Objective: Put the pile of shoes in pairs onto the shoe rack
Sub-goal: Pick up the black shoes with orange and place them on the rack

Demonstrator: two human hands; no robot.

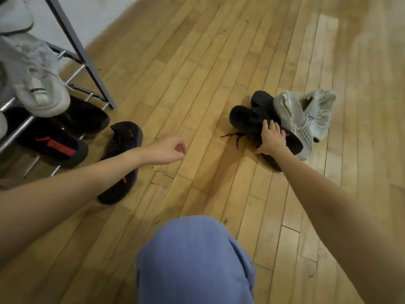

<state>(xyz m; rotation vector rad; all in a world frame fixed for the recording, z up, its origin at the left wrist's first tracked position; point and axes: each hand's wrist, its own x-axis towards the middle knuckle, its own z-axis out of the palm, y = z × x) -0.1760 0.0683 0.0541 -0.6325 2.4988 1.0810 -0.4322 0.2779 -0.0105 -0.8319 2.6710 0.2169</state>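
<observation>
Under the right hand (pixel 271 137): black shoe (pixel 247 121).

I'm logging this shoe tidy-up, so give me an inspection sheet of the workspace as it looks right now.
Surface: wooden plank floor, worn in places.
Job's things: shoe rack at left, white and black shoes on its bars; lone black shoe on the floor beside it; pile of black and grey shoes at right.
Clutter: loose black lace trailing from the pile.
Grippers: right hand grips a black shoe in the pile; left hand hangs loosely curled, holding nothing.
Cables: nothing seen.
Surroundings: pale wall behind the rack; knee in blue trousers.
</observation>
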